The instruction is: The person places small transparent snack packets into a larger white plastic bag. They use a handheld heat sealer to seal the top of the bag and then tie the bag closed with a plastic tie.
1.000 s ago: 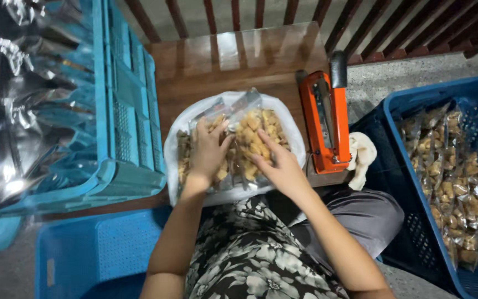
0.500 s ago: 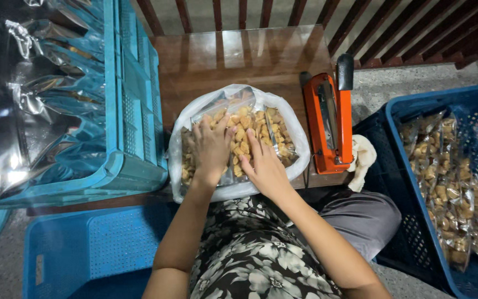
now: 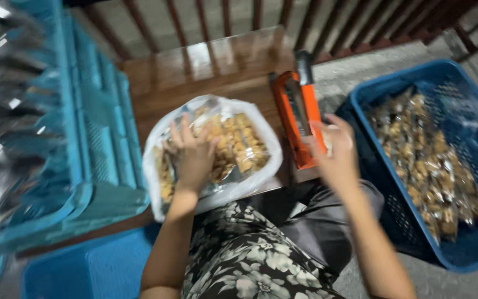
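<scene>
While motion blurs the view, a wooden table [image 3: 194, 72] anchors everything. Left of it stands a turquoise crate [image 3: 92, 144] of silvery bags; right of it, a blue basket [image 3: 388, 105] of packed snacks. On the table lie a snack-filled plastic bag [image 3: 233, 144] and an orange sealer [image 3: 297, 119]. The left hand [image 3: 192, 155] presses spread fingers on the bag; the right hand [image 3: 336, 152], open, hovers beside the sealer.
</scene>
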